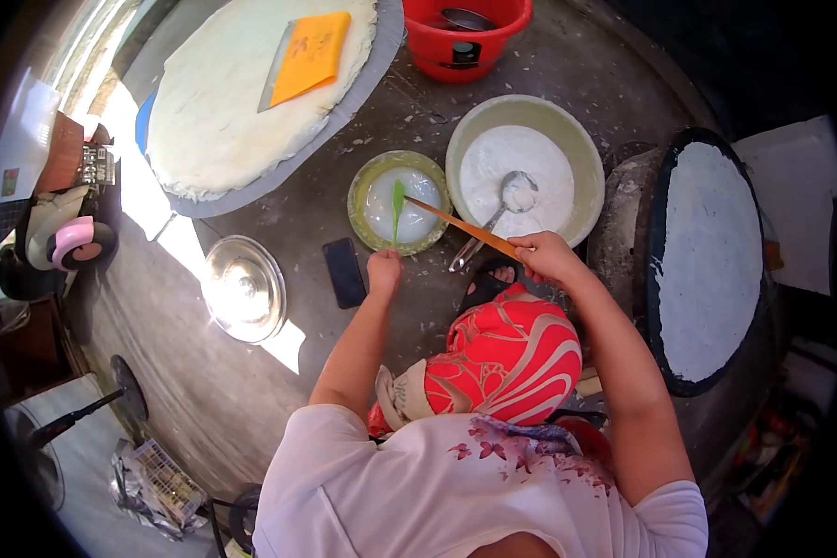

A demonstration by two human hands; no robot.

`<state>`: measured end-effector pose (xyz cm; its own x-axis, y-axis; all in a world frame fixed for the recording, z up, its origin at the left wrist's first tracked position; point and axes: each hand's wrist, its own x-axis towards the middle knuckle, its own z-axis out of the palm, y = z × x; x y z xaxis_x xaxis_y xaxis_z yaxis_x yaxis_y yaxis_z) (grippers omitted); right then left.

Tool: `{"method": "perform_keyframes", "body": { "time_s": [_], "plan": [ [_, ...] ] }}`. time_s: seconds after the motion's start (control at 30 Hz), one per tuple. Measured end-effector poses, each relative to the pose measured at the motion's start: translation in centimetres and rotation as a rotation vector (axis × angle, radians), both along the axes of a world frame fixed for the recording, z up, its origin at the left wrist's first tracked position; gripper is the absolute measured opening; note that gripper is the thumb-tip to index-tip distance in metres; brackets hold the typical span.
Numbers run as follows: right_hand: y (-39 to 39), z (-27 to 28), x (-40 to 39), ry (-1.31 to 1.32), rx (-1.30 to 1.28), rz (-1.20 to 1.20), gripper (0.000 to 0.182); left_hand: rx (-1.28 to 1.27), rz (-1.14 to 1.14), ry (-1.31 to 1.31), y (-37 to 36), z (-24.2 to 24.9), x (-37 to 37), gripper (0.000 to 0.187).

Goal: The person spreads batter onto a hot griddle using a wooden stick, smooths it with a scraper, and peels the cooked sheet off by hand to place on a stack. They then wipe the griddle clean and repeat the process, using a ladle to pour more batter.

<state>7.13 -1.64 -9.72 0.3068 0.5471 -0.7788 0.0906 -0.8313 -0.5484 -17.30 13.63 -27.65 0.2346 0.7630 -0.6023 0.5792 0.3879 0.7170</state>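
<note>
My left hand (383, 272) is closed around the lower end of a light-green spatula (398, 209), whose broad end is over a small yellow-green bowl (356, 209) of cloudy white liquid (404, 197). In my right hand (546, 258) is a long flat wooden stick (474, 230), its narrow tip reaching over the same bowl close to the green blade. Just right of the bowl stands a larger pale basin (590, 186) holding white batter or flour. A metal ladle (493, 220) rests in it, handle over the rim.
On my right is a round black griddle (656, 307) coated with a white layer (707, 260). A large round board (381, 56) at upper left bears pale flat sheets and an orange-handled scraper (312, 56). A red bucket (470, 56), phone (344, 272) and metal lid (244, 286) lie around.
</note>
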Motion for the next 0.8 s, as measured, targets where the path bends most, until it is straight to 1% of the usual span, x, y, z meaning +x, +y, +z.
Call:
{"method": "perform_keyframes", "body": {
  "time_s": [0.03, 0.07, 0.1, 0.13, 0.2, 0.23, 0.27, 0.3, 0.33, 0.37, 0.4, 0.47, 0.5, 0.53, 0.57, 0.6, 0.63, 0.67, 0.7, 0.77, 0.8],
  "plan": [
    [-1.1, 0.3, 0.6, 0.007, 0.009, -0.007, 0.033, 0.015, -0.003, 0.108, 0.6, 0.8, 0.5, 0.03],
    [-2.5, 0.7, 1.0, 0.043, 0.026, -0.069, 0.032, 0.04, -0.02, 0.143, 0.8, 1.8, 0.8, 0.034],
    [-3.8, 1.3, 1.4, 0.078, 0.043, -0.133, 0.031, 0.039, -0.027, 0.137, 1.0, 2.1, 1.0, 0.034],
    [-5.0, 2.1, 1.6, 0.073, 0.041, -0.139, 0.031, 0.01, -0.035, 0.149, 1.1, 2.2, 1.1, 0.032],
    [-7.2, 3.4, 1.7, 0.063, 0.114, -0.291, 0.031, -0.019, -0.047, 0.159, 1.1, 2.0, 1.0, 0.032],
    [-8.5, 3.0, 1.8, 0.059, 0.115, -0.301, 0.031, 0.153, -0.229, 0.335, 1.1, 1.7, 0.9, 0.029],
    [-9.9, 1.9, 1.9, 0.038, 0.225, -0.394, 0.033, 0.331, -0.413, 0.505, 1.0, 1.5, 1.1, 0.03],
    [-10.8, 0.8, 1.9, 0.011, 0.338, -0.488, 0.036, 0.342, -0.429, 0.494, 0.5, 2.7, 1.5, 0.03],
    [-11.3, -0.2, 1.8, -0.004, 0.346, -0.507, 0.036, 0.547, -0.451, 0.523, -0.4, 5.2, 2.0, 0.034],
    [-11.6, -1.4, 1.6, -0.131, 0.413, -0.583, 0.041, 0.754, -0.469, 0.545, -1.0, 7.4, 2.6, 0.042],
    [-12.1, -2.6, 1.3, -0.26, 0.476, -0.66, 0.047, 0.765, -0.489, 0.527, -1.0, 8.8, 3.1, 0.042],
    [-12.5, -5.5, 1.0, -0.252, 0.484, -0.716, 0.05, 0.994, -0.551, 0.271, -0.2, 11.5, 4.0, 0.05],
    [-12.4, -6.9, 1.0, -0.224, 0.49, -0.742, 0.054, 1.007, -0.56, 0.261, 0.1, 13.5, 4.6, 0.05],
    [-12.7, -7.9, 0.6, -0.173, 0.506, -0.694, 0.058, 1.161, -0.566, 0.241, 0.6, 15.9, 5.2, 0.05],
    [-13.3, -9.7, 0.4, -0.17, 0.518, -0.7, 0.058, 1.315, -0.565, 0.224, 1.1, 18.0, 5.7, 0.05],
    [-14.0, -11.8, 0.2, -0.165, 0.52, -0.672, 0.06, 1.329, -0.565, 0.231, 1.9, 19.7, 6.1, 0.05],
    [-13.5, -11.6, -0.2, -0.155, 0.524, -0.638, 0.062, 1.406, -0.526, 0.23, 2.7, 21.3, 6.5, 0.048],
    [-13.8, -10.8, -0.6, -0.121, 0.376, -0.667, 0.062, 1.484, -0.484, 0.232, 3.9, 22.5, 6.8, 0.047],
    [-13.9, -11.1, -1.0, -0.108, 0.393, -0.656, 0.062, 1.541, -0.421, 0.261, 5.3, 23.4, 7.2, 0.044],
    [-15.9, -12.4, -1.3, -0.408, 0.244, -0.46, 0.054, 1.602, -0.323, 0.287, 8.7, 24.5, 7.8, 0.041],
    [-16.3, -12.1, -1.6, -0.406, 0.258, -0.46, 0.054, 1.614, -0.318, 0.291, 10.7, 24.7, 8.0, 0.041]
  ]
}}
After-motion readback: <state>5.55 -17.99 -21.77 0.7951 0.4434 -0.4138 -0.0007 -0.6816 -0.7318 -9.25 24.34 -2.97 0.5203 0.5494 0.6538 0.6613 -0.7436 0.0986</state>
